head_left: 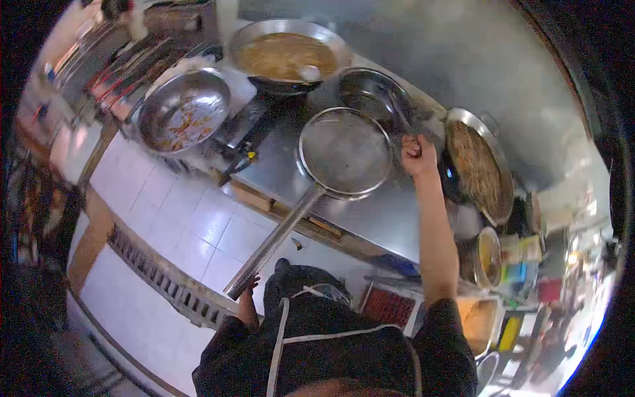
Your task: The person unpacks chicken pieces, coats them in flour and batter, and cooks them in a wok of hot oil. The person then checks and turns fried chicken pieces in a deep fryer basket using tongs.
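Note:
A large round fine-mesh strainer (346, 151) with a long metal handle is held across the steel counter. My left hand (249, 291) is at the low end of that handle, closed on it; the handle hides part of my fingers. At the upper right, my right hand (418, 155) is closed round the end of a long metal utensil (399, 111). The utensil's other end goes into a dark wok (364, 92), and its head cannot be made out. The strainer's rim overlaps the near side of the wok in view.
A wide pan of brownish liquid (286, 54) stands at the back. A metal bowl with food scraps (188, 116) is on the left. To the right are a pan of brown shredded food (477, 159) and a smaller pot (489, 258). White floor tiles (205, 218) lie below the counter (390, 228).

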Motion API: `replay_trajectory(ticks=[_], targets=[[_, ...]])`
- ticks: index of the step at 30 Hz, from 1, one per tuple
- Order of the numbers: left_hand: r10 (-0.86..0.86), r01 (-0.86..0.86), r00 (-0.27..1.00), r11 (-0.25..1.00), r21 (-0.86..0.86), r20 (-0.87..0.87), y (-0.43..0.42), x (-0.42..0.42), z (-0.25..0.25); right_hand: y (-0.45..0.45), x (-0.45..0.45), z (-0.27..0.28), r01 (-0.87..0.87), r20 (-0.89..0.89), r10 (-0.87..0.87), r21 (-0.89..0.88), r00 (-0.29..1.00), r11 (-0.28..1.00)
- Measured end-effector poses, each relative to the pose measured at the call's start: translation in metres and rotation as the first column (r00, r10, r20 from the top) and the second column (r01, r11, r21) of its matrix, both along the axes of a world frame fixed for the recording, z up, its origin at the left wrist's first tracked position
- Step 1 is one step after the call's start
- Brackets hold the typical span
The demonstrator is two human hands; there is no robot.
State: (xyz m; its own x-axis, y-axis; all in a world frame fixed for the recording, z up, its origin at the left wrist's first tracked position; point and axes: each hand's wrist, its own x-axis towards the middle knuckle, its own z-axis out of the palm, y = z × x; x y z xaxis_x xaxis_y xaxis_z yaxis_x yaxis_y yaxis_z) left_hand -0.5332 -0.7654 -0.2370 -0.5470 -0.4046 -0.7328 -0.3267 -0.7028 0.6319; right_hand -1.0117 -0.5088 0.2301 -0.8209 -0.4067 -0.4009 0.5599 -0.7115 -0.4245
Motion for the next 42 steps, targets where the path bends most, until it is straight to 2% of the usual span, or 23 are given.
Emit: replay_trajectory(ticks=[6, 9, 10, 12, 13, 14, 15, 16, 19, 21, 22, 23, 25, 28, 30, 31, 32, 33, 36, 37, 39, 40, 42], targets=[[0.168, -0.15, 0.953, 0.985, -0.089, 0.254, 0.019, 0.086, -0.056, -0.038, -0.007, -0.007, 0.117, -0.157, -0.125, -0.058, 0.98, 0.991], [-0.092, 0.24, 0.884, 0.931, -0.275, 0.458, 0.02, 0.121, -0.089, 0.001, -0.024, -0.054, -0.14, -0.263, 0.148, 0.049, 0.953, 0.989], [-0.308, 0.599, 0.758, 0.679, -0.425, 0.575, 0.016, 0.13, -0.105, 0.008, -0.009, -0.06, -0.254, -0.284, 0.259, 0.055, 0.923, 0.966], [-0.373, 0.86, 0.462, -0.031, -0.509, 0.804, 0.006, 0.128, -0.112, 0.017, 0.026, -0.059, -0.36, -0.308, 0.361, 0.064, 0.88, 0.931], [-0.434, 0.797, 0.6, 0.394, -0.458, 0.671, 0.006, 0.126, -0.109, 0.017, 0.046, -0.058, -0.229, -0.311, 0.282, 0.196, 0.907, 0.953], [-0.275, 0.464, 0.826, 0.827, -0.318, 0.491, 0.002, 0.112, -0.074, 0.016, 0.068, -0.054, -0.09, -0.325, 0.2, 0.323, 0.924, 0.942], [0.013, 0.071, 0.897, 0.982, -0.174, 0.442, -0.004, 0.095, -0.028, 0.019, 0.088, -0.051, -0.083, -0.334, 0.194, 0.318, 0.922, 0.944], [-0.042, 0.115, 0.91, 0.981, -0.153, 0.413, -0.014, 0.079, 0.013, 0.023, 0.108, -0.048, -0.083, -0.305, 0.202, 0.362, 0.931, 0.928], [-0.053, 0.119, 0.977, 0.941, -0.316, 0.208, -0.02, 0.061, 0.002, 0.045, 0.172, -0.04, -0.132, -0.189, 0.213, 0.365, 0.959, 0.922], [-0.029, 0.043, 0.998, 0.964, -0.263, 0.054, -0.019, 0.052, -0.015, 0.077, 0.195, -0.07, -0.202, -0.28, 0.34, 0.424, 0.898, 0.883], [-0.1, 0.164, 0.978, 0.91, -0.381, 0.184, -0.016, 0.046, 0.014, 0.087, 0.209, -0.081, -0.212, -0.233, 0.376, 0.519, 0.897, 0.828], [-0.07, 0.103, 0.993, 0.907, -0.407, 0.096, -0.016, 0.048, 0.001, 0.094, 0.232, -0.095, -0.225, -0.175, 0.403, 0.605, 0.899, 0.764], [-0.017, 0.019, 1.0, 0.987, -0.16, 0.013, -0.019, 0.05, 0.062, 0.096, 0.267, -0.121, -0.38, -0.019, 0.489, 0.603, 0.872, 0.701], [-0.135, 0.176, 0.975, 0.954, -0.242, 0.173, -0.047, 0.083, 0.08, 0.111, 0.312, -0.239, -0.58, 0.272, 0.513, 0.434, 0.814, 0.689], [0.04, -0.019, 0.995, 0.975, -0.223, 0.087, -0.072, 0.123, 0.042, 0.106, 0.347, -0.309, -0.699, 0.3, 0.632, 0.358, 0.714, 0.619], [0.176, -0.186, 0.977, 0.98, 0.075, 0.124, -0.092, 0.141, 0.025, 0.1, 0.364, -0.327, -0.768, 0.253, 0.729, 0.299, 0.637, 0.567], [0.142, -0.059, 0.946, 0.959, -0.276, 0.291, -0.088, 0.153, 0.046, 0.078, 0.378, -0.322, -0.805, 0.376, 0.716, 0.356, 0.588, 0.475], [0.241, -0.162, 0.946, 0.93, -0.329, 0.218, -0.105, 0.185, -0.031, 0.048, 0.389, -0.305, -0.84, 0.496, 0.684, 0.396, 0.535, 0.37], [0.302, -0.215, 0.945, 0.866, -0.451, 0.129, -0.122, 0.224, -0.018, -0.015, 0.411, -0.288, -0.786, 0.451, 0.719, 0.579, 0.529, 0.216], [0.337, -0.274, 0.938, 0.862, -0.426, 0.078, -0.127, 0.232, -0.005, -0.012, 0.404, -0.333, -0.812, 0.4, 0.759, 0.513, 0.513, 0.278], [0.133, -0.019, 0.949, 0.929, -0.37, 0.284, -0.178, 0.262, -0.039, -0.009, 0.389, -0.424, -0.859, 0.299, 0.823, 0.346, 0.483, 0.378], [0.135, -0.036, 0.961, 0.925, -0.379, 0.24, -0.189, 0.274, -0.036, -0.015, 0.371, -0.422, -0.951, 0.017, 0.952, -0.037, 0.305, 0.306], [0.125, -0.122, 0.992, 0.955, -0.269, -0.005, -0.224, 0.293, -0.02, -0.049, 0.388, -0.421, -0.69, 0.127, 0.79, 0.582, 0.6, 0.431]])
